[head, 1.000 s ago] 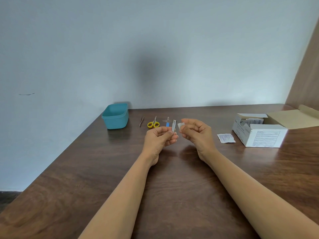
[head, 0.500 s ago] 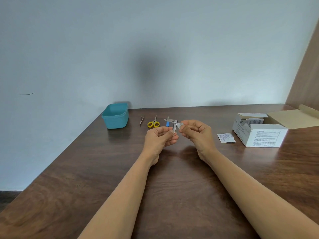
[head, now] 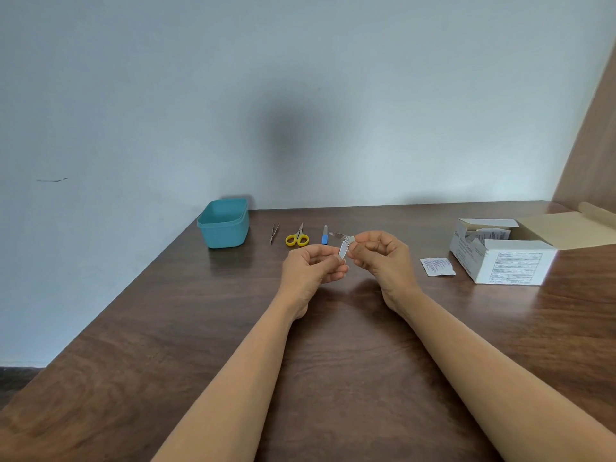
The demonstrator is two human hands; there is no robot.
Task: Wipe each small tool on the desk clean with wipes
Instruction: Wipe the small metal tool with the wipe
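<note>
**Nail clipper pinched between both hands**

Left hand (head: 313, 266) curls its fingers round the lower end of the nail clipper (head: 343, 251), which is held tilted above the counter (head: 333, 345). Right hand (head: 383, 258) pinches the clipper's upper end with curled fingers.

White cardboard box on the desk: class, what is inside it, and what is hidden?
The open white cardboard box holds a few white printed sachets, visible through its opened top. Its front panel covers the rest, so their number cannot be told.
</note>
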